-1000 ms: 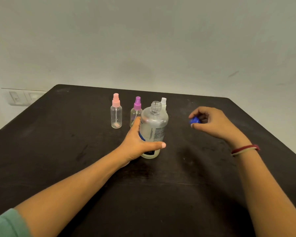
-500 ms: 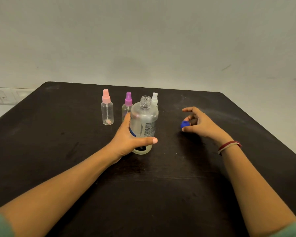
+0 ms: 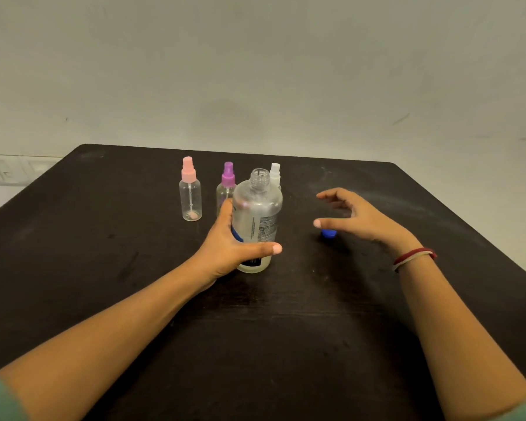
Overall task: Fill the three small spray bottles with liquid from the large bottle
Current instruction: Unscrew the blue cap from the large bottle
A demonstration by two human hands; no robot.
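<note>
Dark tabletop (image 3: 286,344) stretches back to a pale wall (image 3: 255,71). On it, the left hand (image 3: 225,250) grips the large bottle (image 3: 257,214), with the thumb across the front low down and the fingers curled round the far side. The bottle stands upright with its neck uncapped. The right hand (image 3: 359,217) hovers to the right of it, fingers spread and loosely curved, holding nothing. The blue cap (image 3: 328,233) lies on the tabletop just under its thumb; whether they touch cannot be told. A red and pale band (image 3: 413,258) circles the right wrist. Behind the large bottle stand three small spray bottles with their tops on. The pink-topped one (image 3: 190,196) stands apart on the left, the purple-topped one (image 3: 227,186) is partly hidden by the left hand, and the white-topped one (image 3: 275,173) is mostly hidden by the large bottle.
</note>
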